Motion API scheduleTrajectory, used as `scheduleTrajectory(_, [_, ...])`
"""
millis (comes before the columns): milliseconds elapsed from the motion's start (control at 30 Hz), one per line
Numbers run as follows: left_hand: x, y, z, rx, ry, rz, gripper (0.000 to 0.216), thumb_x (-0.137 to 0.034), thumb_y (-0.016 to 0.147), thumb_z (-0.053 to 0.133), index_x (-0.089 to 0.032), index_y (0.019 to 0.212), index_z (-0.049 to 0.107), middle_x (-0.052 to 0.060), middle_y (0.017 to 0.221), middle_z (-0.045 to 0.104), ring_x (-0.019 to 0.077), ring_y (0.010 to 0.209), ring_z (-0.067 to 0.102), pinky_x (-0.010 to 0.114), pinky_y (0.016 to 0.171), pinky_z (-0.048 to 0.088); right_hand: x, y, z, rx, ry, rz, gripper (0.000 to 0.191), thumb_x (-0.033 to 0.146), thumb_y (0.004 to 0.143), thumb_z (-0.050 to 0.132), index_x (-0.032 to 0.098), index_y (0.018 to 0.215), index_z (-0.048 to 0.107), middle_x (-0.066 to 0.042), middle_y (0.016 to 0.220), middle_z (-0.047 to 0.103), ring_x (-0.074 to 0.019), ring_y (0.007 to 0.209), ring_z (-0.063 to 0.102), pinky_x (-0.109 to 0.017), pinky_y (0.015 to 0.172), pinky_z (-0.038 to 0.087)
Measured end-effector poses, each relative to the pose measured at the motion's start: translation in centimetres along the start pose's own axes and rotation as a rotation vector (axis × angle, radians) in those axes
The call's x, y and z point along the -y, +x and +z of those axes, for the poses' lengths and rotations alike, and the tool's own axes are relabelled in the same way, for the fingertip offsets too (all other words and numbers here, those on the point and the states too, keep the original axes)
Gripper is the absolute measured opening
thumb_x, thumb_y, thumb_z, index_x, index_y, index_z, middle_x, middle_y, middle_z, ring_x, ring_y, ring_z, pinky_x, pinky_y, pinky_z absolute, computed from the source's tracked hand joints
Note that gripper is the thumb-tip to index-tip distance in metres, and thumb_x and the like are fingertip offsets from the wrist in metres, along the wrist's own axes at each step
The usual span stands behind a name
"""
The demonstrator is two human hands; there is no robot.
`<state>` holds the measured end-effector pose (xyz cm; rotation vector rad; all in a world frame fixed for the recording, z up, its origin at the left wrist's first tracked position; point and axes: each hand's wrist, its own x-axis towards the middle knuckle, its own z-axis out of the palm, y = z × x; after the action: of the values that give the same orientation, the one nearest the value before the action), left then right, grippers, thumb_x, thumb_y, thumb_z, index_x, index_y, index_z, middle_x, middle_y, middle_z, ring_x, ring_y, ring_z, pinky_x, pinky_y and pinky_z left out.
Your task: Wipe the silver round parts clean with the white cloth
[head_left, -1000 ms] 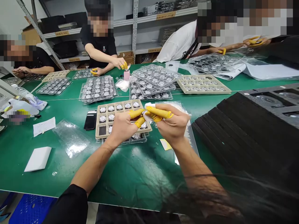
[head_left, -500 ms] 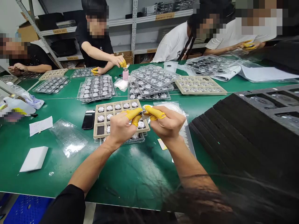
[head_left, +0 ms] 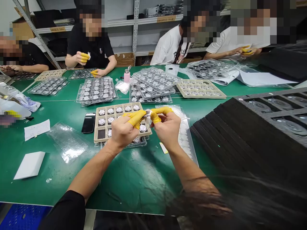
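Observation:
My left hand and my right hand meet above a beige compartment tray that holds several small round silver parts. Both hands wear yellow finger cots. Their fingertips pinch one small round part between them. The left hand covers the tray's lower right cells. A clear blister tray lies under the beige one. A sheet of white round stickers sits just right of my right hand.
A black phone lies left of the tray, with crumpled clear plastic and white paper further left. Black foam trays fill the right. Stacks of clear trays and several co-workers sit across the green table.
My hands have drawn closer together over the tray, and the white cloth seen at my right fingers is gone. The co-worker opposite has lifted a hand off the table.

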<state>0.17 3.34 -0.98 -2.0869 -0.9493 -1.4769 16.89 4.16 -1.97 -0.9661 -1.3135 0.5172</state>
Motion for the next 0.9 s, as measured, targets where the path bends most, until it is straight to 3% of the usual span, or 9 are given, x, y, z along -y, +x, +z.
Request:
scheduleTrajectory(133, [0.5, -0.4, 0.0, 0.039, 0.038, 0.025, 0.031, -0.013, 0.09, 0.06, -0.021, 0.11, 0.082, 0.006, 0.091, 0.083, 0.0183, 0.078, 0.078, 0.026, 0.07, 0.063, 0.5, -0.1, -0.1, -0.005, -0.078, -0.049, 0.008, 0.03, 0.087, 0.07, 0.022, 0.085, 0.069, -0.001, 0.08, 0.069, -0.0119, 0.058, 0.06, -0.023, 0.049, 0.05])
scheduleTrajectory(200, [0.8, -0.6, 0.0, 0.071, 0.003, 0.012, 0.032, -0.013, 0.091, 0.059, -0.022, 0.113, 0.081, 0.007, 0.095, 0.083, 0.0187, 0.083, 0.079, 0.027, 0.073, 0.064, 1.0, 0.1, -0.3, 0.034, -0.046, -0.003, 0.008, 0.03, 0.085, 0.07, 0.022, 0.084, 0.067, -0.001, 0.077, 0.067, -0.0119, 0.058, 0.059, -0.022, 0.047, 0.048])
scheduleTrajectory(333, [1.0, -0.3, 0.6, -0.007, -0.193, -0.034, 0.029, -0.01, 0.092, 0.063, -0.022, 0.111, 0.081, 0.007, 0.101, 0.083, 0.0177, 0.092, 0.08, 0.026, 0.083, 0.064, 2.8, 0.6, -0.8, 0.331, 0.357, 0.387, 0.02, 0.039, 0.084, 0.066, 0.023, 0.077, 0.056, 0.006, 0.054, 0.048, -0.007, 0.037, 0.034, -0.021, 0.033, 0.027])
scheduleTrajectory(400, [0.8, 0.1, 1.0, -0.042, -0.348, -0.212, 0.021, -0.014, 0.092, 0.068, -0.021, 0.107, 0.081, 0.006, 0.101, 0.083, 0.0172, 0.092, 0.079, 0.027, 0.085, 0.063, 3.5, 1.0, -1.1, 0.47, 0.553, 0.561, 0.024, 0.039, 0.079, 0.067, 0.023, 0.073, 0.05, 0.009, 0.051, 0.039, -0.0049, 0.036, 0.022, -0.02, 0.032, 0.021])
scheduleTrajectory(467, [0.4, 0.6, 1.1, -0.018, -0.557, -0.505, 0.016, -0.023, 0.091, 0.074, -0.019, 0.105, 0.08, 0.007, 0.103, 0.082, 0.0175, 0.092, 0.078, 0.029, 0.087, 0.064, 3.9, 1.2, -1.2, 0.424, 0.582, 0.579, 0.024, 0.036, 0.074, 0.071, 0.023, 0.074, 0.052, 0.009, 0.054, 0.042, -0.0042, 0.037, 0.024, -0.019, 0.034, 0.022])
scheduleTrajectory(567, [0.0, 1.4, 0.9, 0.033, -0.876, -0.858, 0.026, -0.033, 0.083, 0.083, -0.019, 0.104, 0.077, 0.007, 0.105, 0.08, 0.019, 0.096, 0.077, 0.033, 0.092, 0.063, 3.8, 1.2, -1.3, 0.105, 0.282, 0.243, 0.018, 0.036, 0.079, 0.077, 0.022, 0.084, 0.066, 0.004, 0.066, 0.059, -0.0072, 0.045, 0.045, -0.021, 0.04, 0.036])
scheduleTrajectory(700, [-0.4, 2.2, 0.4, 0.044, -1.073, -0.996, 0.038, -0.041, 0.075, 0.09, -0.02, 0.102, 0.073, 0.004, 0.102, 0.078, 0.0198, 0.098, 0.075, 0.037, 0.095, 0.061, 3.2, 0.7, -1.3, -0.107, -0.127, -0.396, 0.006, 0.026, 0.087, 0.075, 0.026, 0.092, 0.078, -0.002, 0.083, 0.074, -0.0157, 0.069, 0.068, -0.031, 0.062, 0.058])
scheduleTrajectory(767, [-0.7, 2.3, 0.4, 0.076, -1.117, -1.002, 0.039, -0.042, 0.073, 0.091, -0.02, 0.1, 0.072, 0.004, 0.101, 0.077, 0.0195, 0.096, 0.074, 0.037, 0.094, 0.061, 3.0, 0.3, -1.0, -0.139, -0.192, -0.508, 0.013, 0.023, 0.09, 0.073, 0.027, 0.099, 0.08, -0.003, 0.088, 0.077, -0.018, 0.073, 0.073, -0.033, 0.065, 0.061])
scheduleTrajectory(900, [-0.9, 1.9, 0.4, 0.222, -1.126, -0.905, 0.031, -0.039, 0.077, 0.087, -0.019, 0.098, 0.077, 0.006, 0.1, 0.079, 0.0202, 0.096, 0.074, 0.033, 0.092, 0.058, 2.5, -0.2, -0.7, -0.096, -0.24, -0.516, 0.016, 0.027, 0.093, 0.07, 0.027, 0.105, 0.081, -0.005, 0.098, 0.081, -0.0209, 0.086, 0.077, -0.036, 0.077, 0.065])
